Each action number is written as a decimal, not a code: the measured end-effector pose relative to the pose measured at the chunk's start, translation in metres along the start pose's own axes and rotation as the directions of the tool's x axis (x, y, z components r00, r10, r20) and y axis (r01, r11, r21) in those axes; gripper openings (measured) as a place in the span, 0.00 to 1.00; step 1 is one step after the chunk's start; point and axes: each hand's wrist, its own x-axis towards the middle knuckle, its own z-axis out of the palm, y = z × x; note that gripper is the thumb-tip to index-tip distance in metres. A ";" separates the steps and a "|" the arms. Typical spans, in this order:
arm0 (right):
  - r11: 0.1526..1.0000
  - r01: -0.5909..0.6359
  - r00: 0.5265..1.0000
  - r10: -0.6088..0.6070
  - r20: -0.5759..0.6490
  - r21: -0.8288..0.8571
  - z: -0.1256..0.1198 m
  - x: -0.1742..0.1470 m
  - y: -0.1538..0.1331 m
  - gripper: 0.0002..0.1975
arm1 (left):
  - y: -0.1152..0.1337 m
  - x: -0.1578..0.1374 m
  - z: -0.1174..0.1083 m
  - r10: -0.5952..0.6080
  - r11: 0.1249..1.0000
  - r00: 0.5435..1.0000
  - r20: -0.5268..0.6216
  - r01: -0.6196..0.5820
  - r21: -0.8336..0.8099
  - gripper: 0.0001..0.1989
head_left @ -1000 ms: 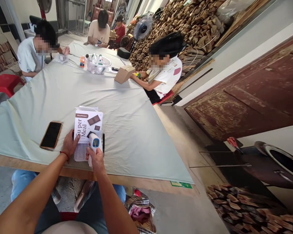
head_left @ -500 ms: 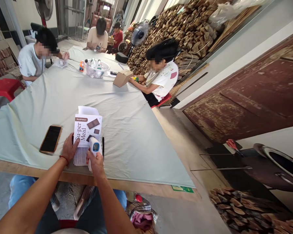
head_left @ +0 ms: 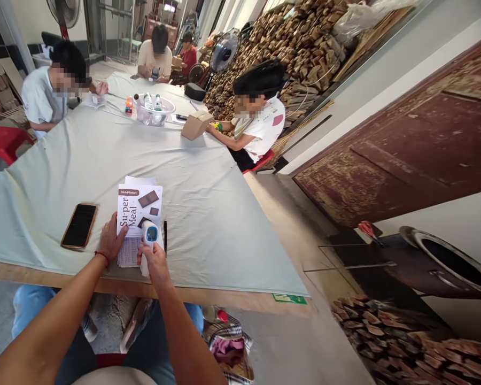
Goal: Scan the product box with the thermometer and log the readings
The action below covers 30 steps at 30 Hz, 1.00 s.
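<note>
The white infrared thermometer is over the near right corner of the NutriMotion Su-per Meal card, its handle wrapped by the right hand. The left hand, apart from it, has its thumb on the card's left edge; I cannot tell if it pinches. The thermometer should be light, rigid, smooth plastic, best gripped by the handle, clear of its fragile display. The card probably bends easily: hold 2 edges.

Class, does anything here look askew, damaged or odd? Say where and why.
The papers under the booklet stick out past its top and bottom, so they look uneven. The brown panel at right has a patchy, worn surface.
</note>
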 end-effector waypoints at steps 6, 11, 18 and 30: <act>0.993 0.087 0.996 -0.086 0.018 -0.076 -0.011 -0.028 -0.022 0.15 | 0.005 0.002 -0.004 0.014 1.000 1.000 -0.007 -0.014 -0.008 0.27; 0.972 0.165 0.985 -0.169 -0.013 -0.169 -0.021 -0.052 -0.044 0.17 | 0.006 0.004 -0.005 0.020 1.000 1.000 -0.018 -0.020 -0.012 0.27; 0.941 0.197 0.974 -0.221 -0.059 -0.274 -0.040 -0.055 -0.050 0.18 | 0.005 0.006 -0.006 0.023 1.000 0.999 -0.025 -0.023 -0.007 0.27; 0.942 0.052 0.942 -0.157 -0.298 -0.332 -0.119 -0.024 -0.032 0.18 | 0.008 0.004 -0.006 0.005 1.000 1.000 -0.005 -0.005 -0.011 0.29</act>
